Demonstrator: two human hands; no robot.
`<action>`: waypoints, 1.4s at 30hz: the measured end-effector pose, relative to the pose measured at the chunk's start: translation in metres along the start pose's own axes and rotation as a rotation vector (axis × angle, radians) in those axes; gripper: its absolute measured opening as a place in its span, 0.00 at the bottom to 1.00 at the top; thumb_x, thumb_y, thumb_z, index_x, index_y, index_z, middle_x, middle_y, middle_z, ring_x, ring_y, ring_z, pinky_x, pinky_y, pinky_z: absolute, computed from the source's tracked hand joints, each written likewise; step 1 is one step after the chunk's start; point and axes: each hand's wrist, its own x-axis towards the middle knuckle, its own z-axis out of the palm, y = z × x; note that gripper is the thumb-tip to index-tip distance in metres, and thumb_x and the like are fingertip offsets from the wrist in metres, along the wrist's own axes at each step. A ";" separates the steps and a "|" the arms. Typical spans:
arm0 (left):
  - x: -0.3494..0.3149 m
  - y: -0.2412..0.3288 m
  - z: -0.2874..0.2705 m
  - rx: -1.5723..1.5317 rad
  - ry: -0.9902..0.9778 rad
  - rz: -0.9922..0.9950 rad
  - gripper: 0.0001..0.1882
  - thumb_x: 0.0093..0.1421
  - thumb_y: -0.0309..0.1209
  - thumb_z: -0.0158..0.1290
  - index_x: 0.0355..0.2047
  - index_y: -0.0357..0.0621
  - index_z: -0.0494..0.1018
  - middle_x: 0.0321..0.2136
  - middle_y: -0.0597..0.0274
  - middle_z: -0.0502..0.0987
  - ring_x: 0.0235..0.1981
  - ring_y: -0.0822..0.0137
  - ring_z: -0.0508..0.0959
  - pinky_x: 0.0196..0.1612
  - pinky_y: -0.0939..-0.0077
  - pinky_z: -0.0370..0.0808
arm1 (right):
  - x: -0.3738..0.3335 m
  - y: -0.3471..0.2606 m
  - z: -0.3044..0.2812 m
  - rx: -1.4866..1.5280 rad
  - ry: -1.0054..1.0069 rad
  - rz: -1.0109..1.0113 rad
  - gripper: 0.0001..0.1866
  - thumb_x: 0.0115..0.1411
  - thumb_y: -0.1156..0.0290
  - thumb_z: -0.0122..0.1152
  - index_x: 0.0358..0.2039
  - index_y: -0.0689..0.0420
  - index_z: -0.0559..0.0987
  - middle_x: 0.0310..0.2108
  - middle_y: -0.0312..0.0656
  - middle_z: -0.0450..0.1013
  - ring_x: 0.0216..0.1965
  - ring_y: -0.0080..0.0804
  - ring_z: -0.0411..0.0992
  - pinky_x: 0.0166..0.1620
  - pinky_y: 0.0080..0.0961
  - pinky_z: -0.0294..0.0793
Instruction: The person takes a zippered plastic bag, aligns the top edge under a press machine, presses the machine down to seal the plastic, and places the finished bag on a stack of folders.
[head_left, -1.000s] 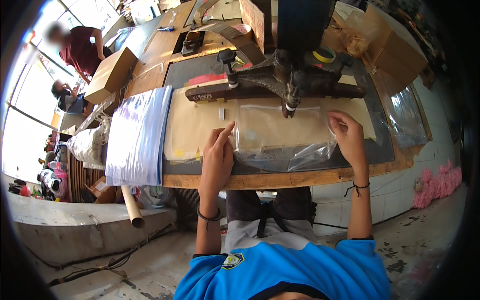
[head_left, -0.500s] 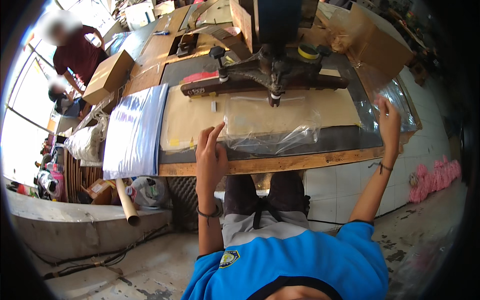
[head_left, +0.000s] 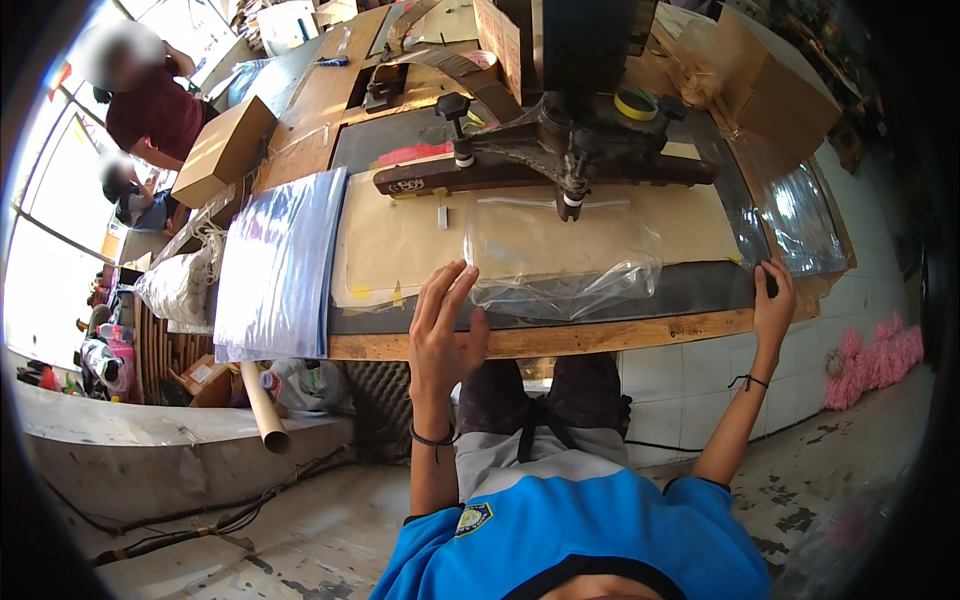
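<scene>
one left hand [head_left: 440, 325], fingers spread, beside clear rectangular plastic bag [head_left: 550, 250]; right hand [head_left: 775, 303] by brown wooden table edge [head_left: 620, 332], grip unclear. best smooth creases flat.

Shows a thin, see-through plastic bag [head_left: 560, 255], spread nearly flat in front of the dark metal press [head_left: 572, 150], on the wearer's side. Bears a pale strip [head_left: 600, 202] along the far edge, roughly parallel to the press's long bar. Reaches to the press's middle tip there; hard to tell whether touching. Looks smooth nearer the press, puckers into glossy creases farther from it. Also shows glossy clear plastic [head_left: 800, 225], lying to the right of the press, well apart from it.
</scene>
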 end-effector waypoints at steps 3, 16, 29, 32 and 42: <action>0.002 0.000 -0.001 -0.020 -0.006 0.008 0.28 0.52 0.21 0.56 0.57 0.42 0.71 0.57 0.49 0.72 0.59 0.45 0.71 0.59 0.55 0.70 | 0.002 0.000 0.000 0.002 -0.013 0.021 0.15 0.64 0.61 0.62 0.42 0.61 0.81 0.50 0.46 0.76 0.54 0.45 0.72 0.58 0.36 0.68; 0.004 0.002 -0.001 -0.053 0.001 -0.022 0.28 0.51 0.20 0.55 0.55 0.41 0.73 0.55 0.46 0.73 0.57 0.45 0.73 0.59 0.56 0.70 | 0.002 0.003 0.002 0.029 -0.006 0.035 0.14 0.64 0.62 0.63 0.42 0.60 0.82 0.49 0.44 0.76 0.53 0.42 0.73 0.57 0.34 0.68; 0.004 0.003 0.000 -0.045 -0.005 -0.049 0.27 0.51 0.20 0.55 0.55 0.41 0.73 0.55 0.47 0.73 0.57 0.46 0.73 0.60 0.57 0.70 | 0.002 0.007 0.002 0.027 0.002 0.034 0.15 0.64 0.60 0.63 0.41 0.60 0.82 0.49 0.45 0.76 0.52 0.43 0.73 0.57 0.34 0.68; 0.004 0.003 -0.001 -0.053 -0.011 -0.056 0.27 0.51 0.20 0.54 0.55 0.41 0.73 0.55 0.47 0.73 0.57 0.46 0.73 0.60 0.57 0.70 | 0.003 0.003 0.002 0.018 -0.007 0.036 0.16 0.64 0.59 0.62 0.41 0.60 0.82 0.49 0.46 0.76 0.52 0.43 0.73 0.56 0.34 0.69; 0.006 0.001 -0.004 -0.106 -0.030 -0.055 0.27 0.52 0.18 0.51 0.55 0.40 0.73 0.55 0.45 0.73 0.57 0.46 0.73 0.60 0.59 0.70 | 0.004 -0.003 -0.005 -0.076 -0.043 -0.011 0.13 0.68 0.67 0.54 0.46 0.61 0.79 0.49 0.47 0.77 0.52 0.46 0.73 0.55 0.36 0.71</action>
